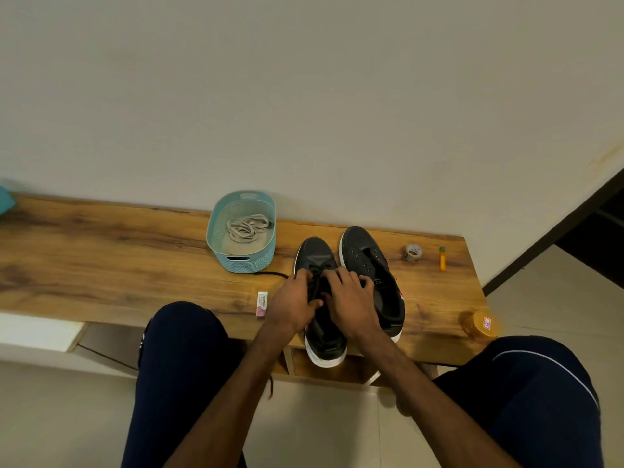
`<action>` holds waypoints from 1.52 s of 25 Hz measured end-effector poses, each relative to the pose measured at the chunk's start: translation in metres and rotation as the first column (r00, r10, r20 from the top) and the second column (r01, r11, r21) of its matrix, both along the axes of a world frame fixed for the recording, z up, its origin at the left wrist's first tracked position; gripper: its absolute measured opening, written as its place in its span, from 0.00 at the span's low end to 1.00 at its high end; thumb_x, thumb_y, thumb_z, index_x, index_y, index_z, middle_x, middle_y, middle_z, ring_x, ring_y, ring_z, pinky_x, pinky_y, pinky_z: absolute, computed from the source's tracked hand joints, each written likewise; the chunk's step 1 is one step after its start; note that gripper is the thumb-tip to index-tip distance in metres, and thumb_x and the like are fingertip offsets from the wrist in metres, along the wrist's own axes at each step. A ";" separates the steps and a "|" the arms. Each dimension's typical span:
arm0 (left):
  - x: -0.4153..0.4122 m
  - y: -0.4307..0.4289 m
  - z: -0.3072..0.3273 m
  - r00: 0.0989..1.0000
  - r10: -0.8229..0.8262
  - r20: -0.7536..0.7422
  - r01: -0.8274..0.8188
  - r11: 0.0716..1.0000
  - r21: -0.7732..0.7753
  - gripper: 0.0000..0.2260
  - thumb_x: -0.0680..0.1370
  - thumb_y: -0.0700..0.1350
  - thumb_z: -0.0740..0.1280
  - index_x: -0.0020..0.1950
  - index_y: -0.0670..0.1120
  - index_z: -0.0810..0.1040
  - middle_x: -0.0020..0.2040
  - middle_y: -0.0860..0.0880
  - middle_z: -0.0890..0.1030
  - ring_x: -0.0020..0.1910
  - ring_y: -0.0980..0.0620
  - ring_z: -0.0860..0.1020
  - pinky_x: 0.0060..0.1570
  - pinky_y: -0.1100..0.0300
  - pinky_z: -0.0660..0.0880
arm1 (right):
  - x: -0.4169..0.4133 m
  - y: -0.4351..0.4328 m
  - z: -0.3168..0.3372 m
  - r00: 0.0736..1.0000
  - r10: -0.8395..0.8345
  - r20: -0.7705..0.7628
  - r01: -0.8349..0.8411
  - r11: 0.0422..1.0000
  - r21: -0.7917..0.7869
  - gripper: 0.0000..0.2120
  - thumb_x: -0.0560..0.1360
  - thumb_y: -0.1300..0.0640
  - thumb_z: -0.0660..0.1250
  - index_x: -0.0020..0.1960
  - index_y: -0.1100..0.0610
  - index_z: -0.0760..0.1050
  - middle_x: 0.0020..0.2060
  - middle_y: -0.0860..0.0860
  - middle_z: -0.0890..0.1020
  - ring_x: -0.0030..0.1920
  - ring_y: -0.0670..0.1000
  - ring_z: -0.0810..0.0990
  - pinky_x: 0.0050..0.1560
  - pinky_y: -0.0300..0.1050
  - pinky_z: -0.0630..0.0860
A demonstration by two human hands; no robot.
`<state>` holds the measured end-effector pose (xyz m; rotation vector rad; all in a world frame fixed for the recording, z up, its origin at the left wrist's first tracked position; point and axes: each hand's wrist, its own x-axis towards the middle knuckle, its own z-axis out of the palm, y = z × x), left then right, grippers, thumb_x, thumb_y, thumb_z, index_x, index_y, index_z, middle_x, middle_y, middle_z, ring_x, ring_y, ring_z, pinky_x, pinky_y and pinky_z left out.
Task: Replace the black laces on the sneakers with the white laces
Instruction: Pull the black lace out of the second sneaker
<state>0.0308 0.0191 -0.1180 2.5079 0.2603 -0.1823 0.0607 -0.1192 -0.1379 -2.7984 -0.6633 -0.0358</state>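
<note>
Both hands on the left sneaker [320, 298], worktop [101, 258] edge, heel overhanging toward the knees. Left hand [293, 300] and right hand [351, 300] closed over the eyelet row; fingertips pinching the black lace [315, 285] at mid-tongue, exact pinch partly hidden by knuckles. Right sneaker [371, 275] just beside, touching, eyelets bare, lace already out. One loose black lace [266, 273] trailing leftward on the wood near the basket base. White laces [248, 226] coiled inside the teal basket [236, 261], well apart from the hands.

Step in hand, judged: unthreading the left sneaker. Advisable to loosen each crossing from the top row downward, pulling one side at a time. Steady the upper with the spare hand so the overhanging shoe does not tip off the edge. Avoid yanking the aglet through at an angle.

Writing: eraser [262, 304] sleeve reads "camlin". Small white print on right sneaker's tongue, illegible. Jar lid [481, 325] label blurred, unreadable. Tape roll [413, 253] and glue stick [442, 259] at right, no readable marks.
</note>
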 end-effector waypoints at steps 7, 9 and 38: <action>0.003 0.000 -0.006 0.995 0.097 0.013 -0.095 0.987 -0.127 0.18 0.76 0.42 0.69 0.64 0.45 0.69 0.55 0.46 0.78 0.51 0.47 0.78 0.49 0.52 0.77 | 0.002 0.007 -0.004 0.999 -0.029 -0.021 0.030 0.999 0.031 0.13 0.82 0.48 0.59 0.65 0.48 0.71 0.61 0.51 0.72 0.63 0.53 0.70 0.68 0.58 0.60; 0.004 0.003 -0.008 0.998 0.057 0.011 -0.054 0.986 -0.156 0.18 0.76 0.42 0.70 0.64 0.47 0.69 0.51 0.48 0.78 0.49 0.49 0.78 0.48 0.52 0.78 | 0.001 0.007 -0.007 0.997 -0.047 -0.057 0.053 0.992 0.112 0.13 0.82 0.49 0.60 0.65 0.46 0.73 0.60 0.50 0.71 0.62 0.52 0.69 0.68 0.57 0.59; 0.005 0.019 0.004 0.999 -0.023 -0.025 0.021 0.996 -0.090 0.26 0.70 0.46 0.78 0.65 0.59 0.74 0.64 0.49 0.72 0.61 0.47 0.74 0.55 0.52 0.76 | 0.036 -0.056 0.039 0.916 -0.269 -0.298 0.392 0.762 0.516 0.07 0.78 0.53 0.68 0.43 0.51 0.82 0.43 0.47 0.82 0.44 0.47 0.79 0.51 0.50 0.75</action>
